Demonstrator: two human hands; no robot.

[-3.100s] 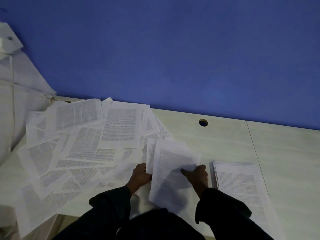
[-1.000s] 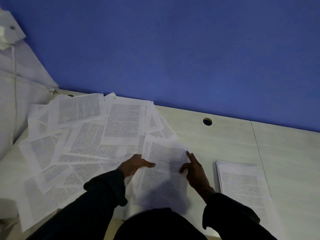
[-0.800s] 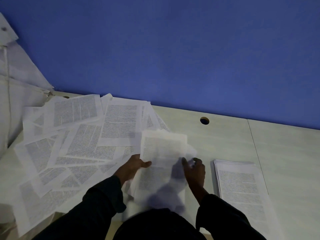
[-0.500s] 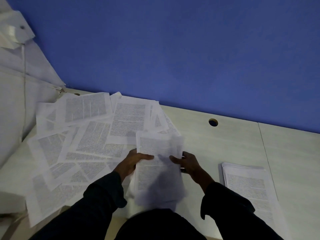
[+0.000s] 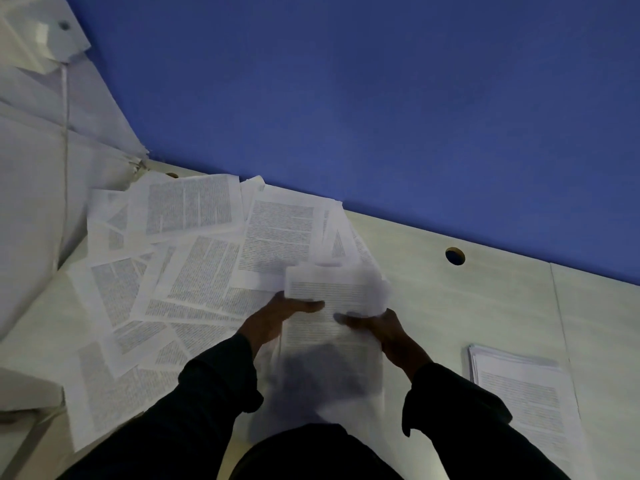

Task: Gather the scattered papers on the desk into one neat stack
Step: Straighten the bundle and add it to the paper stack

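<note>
White papers (image 5: 194,271) packed with dense grey-black print, fanned over a pale, faintly wood-grained worktop (image 5: 467,306). Behind it, a flat deep-blue wall (image 5: 381,116). Black sleeves (image 5: 214,393) at the bottom.

Both arms are reaching forward in dark sleeves, wrists bare. The left grip (image 5: 277,318) is lying palm-inward with its thumb stretching rightward, pinching the held sheets (image 5: 332,327) from their left edge. The right grip (image 5: 375,327) is mirroring it just opposite, thumb pointing leftward, fingers curling beneath the same sheets.
</note>
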